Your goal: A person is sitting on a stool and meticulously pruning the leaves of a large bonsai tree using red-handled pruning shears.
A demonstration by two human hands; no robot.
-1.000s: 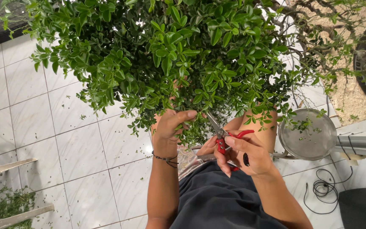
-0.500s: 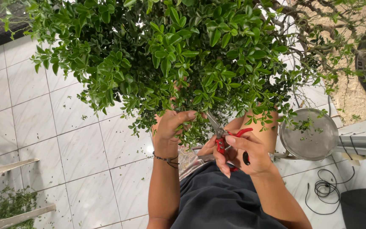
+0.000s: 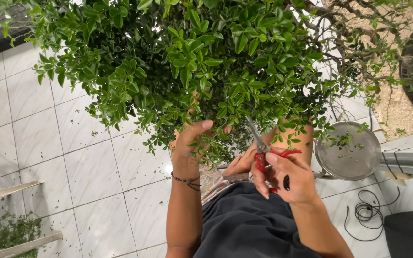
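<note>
A dense, leafy green shrub fills the top of the view. My left hand reaches up into its lower foliage, fingers partly hidden among the leaves and touching a twig. My right hand grips red-handled pruning scissors just right of it. The grey blades point up toward the lower leaves. Whether the blades are around a twig cannot be made out.
White floor tiles carry scattered leaf clippings. A round metal tray with some cuttings stands at the right, beside a black cable. A wooden frame and a pile of cut greenery lie at the lower left.
Almost nothing differs. My left hand has shifted slightly within the lower leaves; my right hand stays in place with the scissors.
</note>
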